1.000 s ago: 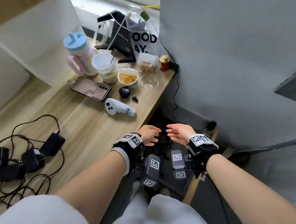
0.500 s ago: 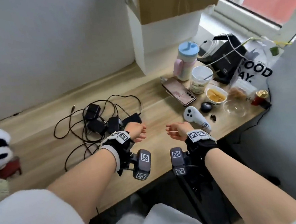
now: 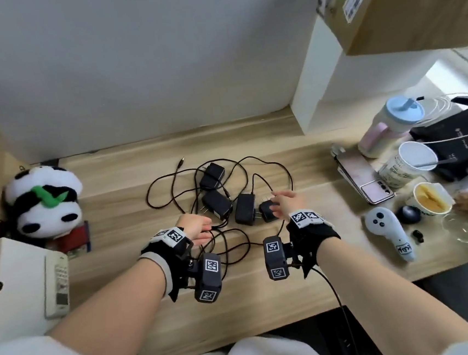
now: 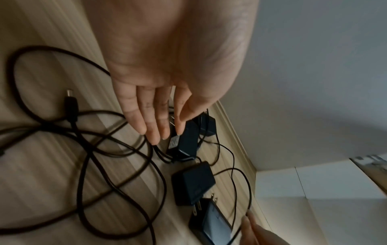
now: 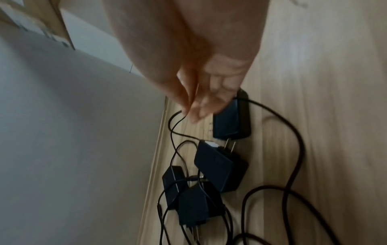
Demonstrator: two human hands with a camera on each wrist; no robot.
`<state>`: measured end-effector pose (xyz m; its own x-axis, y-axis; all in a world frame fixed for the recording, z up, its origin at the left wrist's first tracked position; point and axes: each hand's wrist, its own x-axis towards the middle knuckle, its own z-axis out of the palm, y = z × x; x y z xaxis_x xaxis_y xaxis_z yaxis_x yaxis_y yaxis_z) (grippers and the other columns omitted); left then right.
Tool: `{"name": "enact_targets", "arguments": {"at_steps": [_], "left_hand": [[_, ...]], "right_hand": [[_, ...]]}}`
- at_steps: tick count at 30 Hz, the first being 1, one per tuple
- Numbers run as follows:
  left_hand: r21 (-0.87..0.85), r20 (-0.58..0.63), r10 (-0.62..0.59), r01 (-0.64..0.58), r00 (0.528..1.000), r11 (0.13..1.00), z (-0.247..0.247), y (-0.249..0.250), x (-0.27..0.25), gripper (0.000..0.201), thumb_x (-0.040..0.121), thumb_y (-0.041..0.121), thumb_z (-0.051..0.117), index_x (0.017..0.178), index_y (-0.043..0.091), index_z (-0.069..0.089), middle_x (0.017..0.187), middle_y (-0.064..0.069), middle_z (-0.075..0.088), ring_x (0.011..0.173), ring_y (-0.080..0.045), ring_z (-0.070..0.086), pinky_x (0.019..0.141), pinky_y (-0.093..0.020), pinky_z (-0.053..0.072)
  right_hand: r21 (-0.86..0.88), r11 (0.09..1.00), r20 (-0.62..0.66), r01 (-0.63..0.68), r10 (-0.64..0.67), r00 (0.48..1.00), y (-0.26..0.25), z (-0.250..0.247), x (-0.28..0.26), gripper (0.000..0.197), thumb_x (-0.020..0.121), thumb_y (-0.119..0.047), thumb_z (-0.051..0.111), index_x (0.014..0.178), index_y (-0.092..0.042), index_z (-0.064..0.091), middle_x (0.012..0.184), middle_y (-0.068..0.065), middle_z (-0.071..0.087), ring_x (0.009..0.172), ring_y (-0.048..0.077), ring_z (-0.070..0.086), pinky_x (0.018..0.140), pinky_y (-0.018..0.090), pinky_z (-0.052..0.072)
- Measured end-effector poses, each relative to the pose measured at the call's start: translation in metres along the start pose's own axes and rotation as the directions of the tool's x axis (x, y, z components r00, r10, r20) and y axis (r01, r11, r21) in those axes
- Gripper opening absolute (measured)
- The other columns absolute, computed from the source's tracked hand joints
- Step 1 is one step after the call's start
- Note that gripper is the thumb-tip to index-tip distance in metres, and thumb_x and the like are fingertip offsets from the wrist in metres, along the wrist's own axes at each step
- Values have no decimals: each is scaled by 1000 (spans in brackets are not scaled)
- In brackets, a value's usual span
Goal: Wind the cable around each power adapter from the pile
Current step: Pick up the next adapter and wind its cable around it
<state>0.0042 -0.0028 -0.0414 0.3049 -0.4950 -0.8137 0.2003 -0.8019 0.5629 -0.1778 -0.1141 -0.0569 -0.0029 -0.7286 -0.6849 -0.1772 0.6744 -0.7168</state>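
Several black power adapters (image 3: 244,208) lie in a pile mid-desk, with their thin black cables (image 3: 167,181) tangled in loops around them. My left hand (image 3: 207,227) hovers at the pile's near left, fingers straight, with its fingertips (image 4: 155,139) just over a cable beside one adapter (image 4: 186,140). My right hand (image 3: 275,199) reaches over the rightmost adapter (image 3: 267,212) with fingers extended; in the right wrist view my right hand (image 5: 194,112) is just above that adapter (image 5: 228,119) and a cable loop. Neither hand holds anything.
A panda plush (image 3: 45,201) and a remote (image 3: 57,283) sit at the left. On the right are a phone (image 3: 364,179), a paper cup (image 3: 411,163), a tumbler (image 3: 393,122), a white controller (image 3: 389,234) and a snack bowl (image 3: 432,198). A white box (image 3: 333,90) stands behind.
The head view has swung left to centre on the pile. Both hands have moved forward from the desk's front edge to the adapters, the right one now over the rightmost adapter.
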Motion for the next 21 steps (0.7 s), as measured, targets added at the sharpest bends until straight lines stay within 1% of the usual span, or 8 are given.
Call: {"name": "enact_targets", "arguments": {"at_steps": [3, 5, 7, 12, 15, 17, 19, 21], "left_hand": [[-12, -4, -32, 32, 999, 999, -15, -3, 1, 35, 100, 13, 39, 131, 0, 48, 98, -9, 61, 65, -13, 51, 50, -17, 45], [-22, -6, -39, 39, 999, 999, -18, -2, 2, 35, 99, 13, 39, 130, 0, 49, 105, -12, 62, 65, -13, 50, 57, -20, 41], [-15, -4, -43, 43, 999, 999, -20, 0, 2, 34, 99, 15, 41, 129, 1, 50, 125, -18, 58, 69, -15, 54, 66, -24, 43], [-12, 8, -37, 37, 999, 999, -20, 9, -3, 35, 100, 15, 39, 130, 2, 49, 133, -19, 53, 93, -25, 59, 70, -23, 43], [9, 18, -39, 39, 999, 999, -17, 17, -8, 35, 100, 16, 40, 131, 3, 49, 133, -19, 53, 114, -31, 57, 91, -32, 44], [-5, 40, -35, 35, 999, 999, -12, 22, -8, 36, 100, 16, 41, 132, 3, 48, 133, -19, 53, 115, -30, 56, 96, -33, 42], [-28, 48, -21, 22, 999, 999, -6, 28, -9, 36, 99, 17, 42, 132, 3, 48, 132, -17, 54, 116, -30, 56, 95, -32, 43], [-72, 24, 11, -9, 1000, 997, 2, 35, -9, 34, 99, 18, 43, 129, 4, 52, 123, -17, 56, 102, -27, 60, 83, -31, 47]], "right_hand": [[-163, 983, -84, 81, -96, 992, -7, 12, 10, 32, 89, -2, 47, 120, -9, 52, 102, 10, 56, 65, 18, 57, 55, 24, 49], [-286, 955, -38, 75, -90, 995, -13, 17, 16, 46, 87, -7, 52, 132, -10, 43, 118, 8, 52, 93, 27, 61, 81, 36, 53], [-423, 904, -13, 64, -77, 997, -19, 21, 21, 55, 83, -13, 57, 135, -11, 40, 116, 9, 53, 106, 30, 59, 93, 42, 49], [-635, 766, -60, 104, -183, 981, -37, 21, 23, 54, 84, -15, 60, 132, -6, 39, 131, 14, 50, 116, 31, 53, 92, 32, 44], [-694, 709, 150, 121, -22, 988, -41, 18, 20, 45, 86, -26, 63, 123, -1, 55, 102, 11, 63, 82, 24, 57, 69, 29, 43], [-665, 735, 220, 129, 28, 975, -43, 16, 19, 33, 84, -27, 63, 108, -3, 64, 69, 4, 52, 57, 16, 45, 53, 25, 37], [-598, 780, 295, 181, 4, 955, -50, 17, 15, 23, 87, -32, 57, 79, -12, 66, 58, 1, 38, 49, 14, 34, 47, 24, 28], [-486, 839, 398, 246, -38, 916, -65, 18, 5, 32, 92, -31, 53, 64, -15, 58, 57, -1, 33, 51, 13, 31, 51, 22, 28]]}}
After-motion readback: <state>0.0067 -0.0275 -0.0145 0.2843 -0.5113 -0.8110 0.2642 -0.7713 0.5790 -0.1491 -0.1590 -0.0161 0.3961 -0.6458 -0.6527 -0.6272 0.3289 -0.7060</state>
